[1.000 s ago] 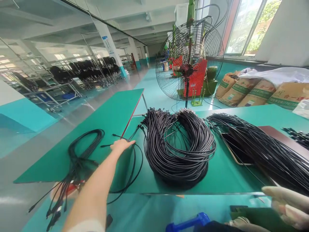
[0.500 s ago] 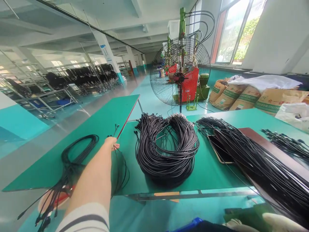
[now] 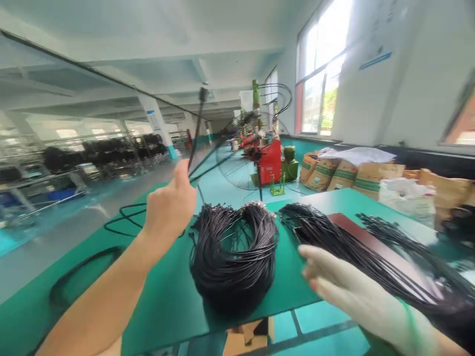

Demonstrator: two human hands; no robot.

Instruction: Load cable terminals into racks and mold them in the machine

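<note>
Raised above the green table (image 3: 159, 301), my bare left hand (image 3: 170, 200) is closed around a few thin black cables (image 3: 196, 123); their connector ends stick up past the fingers. A large coiled bundle of black cables (image 3: 232, 282) lies between my two hands. My right hand (image 3: 341, 277), in a pale glove with the fingertips showing, is smeared by motion. Its fingers stretch out with nothing visible in them, close to a long pile of straight black cables (image 3: 341, 252). Loose black cable loops (image 3: 126, 217) lie left of and behind my left hand.
A reddish-brown board (image 3: 356, 232) lies under the straight cables, with another cable bunch (image 3: 393, 232) to its right. Beyond the table stand a fan (image 3: 241, 168) and red machinery (image 3: 270, 163). Paper sacks (image 3: 349, 173) line the wall; a cardboard box (image 3: 241, 341) shows below the edge.
My left hand has come up and nearer with the cables, from low over the table's left side. My right hand has risen from the lower right corner. The view has turned right and tilted up.
</note>
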